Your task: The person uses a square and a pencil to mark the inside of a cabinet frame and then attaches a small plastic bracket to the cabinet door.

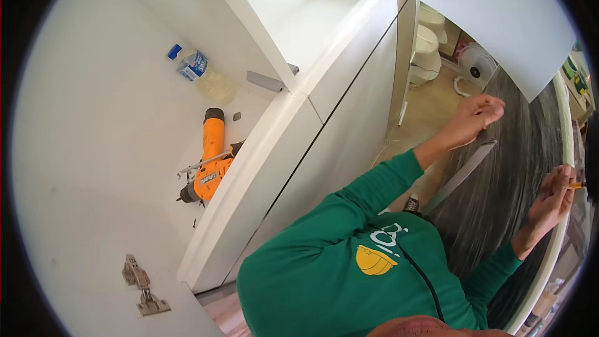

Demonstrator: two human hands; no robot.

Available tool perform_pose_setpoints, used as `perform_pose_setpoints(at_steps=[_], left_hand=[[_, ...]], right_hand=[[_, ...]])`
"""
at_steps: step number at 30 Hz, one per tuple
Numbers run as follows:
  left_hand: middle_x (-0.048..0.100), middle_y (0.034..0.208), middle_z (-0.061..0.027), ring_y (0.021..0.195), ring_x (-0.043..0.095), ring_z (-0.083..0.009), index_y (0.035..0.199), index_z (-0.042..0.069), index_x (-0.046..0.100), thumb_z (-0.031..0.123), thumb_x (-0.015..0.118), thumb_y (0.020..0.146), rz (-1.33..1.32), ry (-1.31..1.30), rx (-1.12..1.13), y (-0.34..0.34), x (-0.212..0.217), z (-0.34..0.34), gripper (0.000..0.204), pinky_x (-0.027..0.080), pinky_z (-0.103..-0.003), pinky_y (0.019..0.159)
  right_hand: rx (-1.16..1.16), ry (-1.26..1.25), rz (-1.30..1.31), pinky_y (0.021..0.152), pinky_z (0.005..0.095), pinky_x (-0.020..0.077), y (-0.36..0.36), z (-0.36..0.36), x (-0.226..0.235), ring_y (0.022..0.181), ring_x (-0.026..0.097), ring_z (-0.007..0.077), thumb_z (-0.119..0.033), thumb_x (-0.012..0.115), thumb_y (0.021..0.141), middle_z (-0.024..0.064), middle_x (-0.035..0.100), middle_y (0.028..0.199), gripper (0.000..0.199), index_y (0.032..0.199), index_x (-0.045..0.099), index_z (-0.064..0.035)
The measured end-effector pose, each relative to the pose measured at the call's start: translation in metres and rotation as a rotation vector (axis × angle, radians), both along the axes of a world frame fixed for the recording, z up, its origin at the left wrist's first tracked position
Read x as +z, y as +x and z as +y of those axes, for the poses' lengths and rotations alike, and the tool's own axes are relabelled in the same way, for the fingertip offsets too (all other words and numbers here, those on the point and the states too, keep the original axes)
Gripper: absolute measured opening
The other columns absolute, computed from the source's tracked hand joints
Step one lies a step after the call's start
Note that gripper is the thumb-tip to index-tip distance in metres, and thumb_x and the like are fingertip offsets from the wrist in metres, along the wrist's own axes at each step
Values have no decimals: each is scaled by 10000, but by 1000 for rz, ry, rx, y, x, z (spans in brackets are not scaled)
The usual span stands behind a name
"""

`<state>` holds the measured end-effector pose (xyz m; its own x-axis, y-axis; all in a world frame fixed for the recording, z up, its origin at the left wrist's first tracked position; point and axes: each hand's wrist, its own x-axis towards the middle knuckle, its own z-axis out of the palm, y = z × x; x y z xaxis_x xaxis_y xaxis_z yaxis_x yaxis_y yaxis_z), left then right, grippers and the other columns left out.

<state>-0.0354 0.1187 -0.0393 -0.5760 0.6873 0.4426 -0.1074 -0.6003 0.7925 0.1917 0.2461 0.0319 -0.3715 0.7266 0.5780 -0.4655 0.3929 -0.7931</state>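
Note:
My left hand (472,118) is raised over a dark, streaked panel (483,212), its fingers closed in a pinch. Whatever they hold, if anything, is too small to make out. Just under this hand is the upper end of a long, thin grey strip (465,171), which slants down toward my body; I cannot tell whether the hand grips it. My right hand (552,196), by the pale curved edge (566,131) of the panel, is closed around a yellow-orange pencil (576,185). The pencil's tip points away to the right.
On the left, a white cabinet (93,150) holds an orange cordless drill (212,156), a blue-capped plastic bottle (203,72) and a metal hinge (143,287). A white door panel (493,12) hangs at upper right. Beyond stand a round fan (477,65) and white tubs (424,50).

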Motion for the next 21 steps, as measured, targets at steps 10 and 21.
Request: perform_pose_setpoints(at_steps=[10,21], left_hand=[[591,846,44,732,465,-42,1132,25,702,346,644,1053,57,-236,658,13,-10,-86,335,386,-227,652],[560,839,-66,727,520,-229,1029,16,662,291,711,979,725,-592,185,49,4,-192,284,426,-357,660]], right_hand=[[502,143,-732,576,276,340,-39,-111,-38,630,408,94,-70,794,873,-24,459,712,207,1032,690,11],[659,352,-702,584,354,393,-34,-88,-52,648,524,201,-26,780,835,90,520,736,95,924,762,1]])
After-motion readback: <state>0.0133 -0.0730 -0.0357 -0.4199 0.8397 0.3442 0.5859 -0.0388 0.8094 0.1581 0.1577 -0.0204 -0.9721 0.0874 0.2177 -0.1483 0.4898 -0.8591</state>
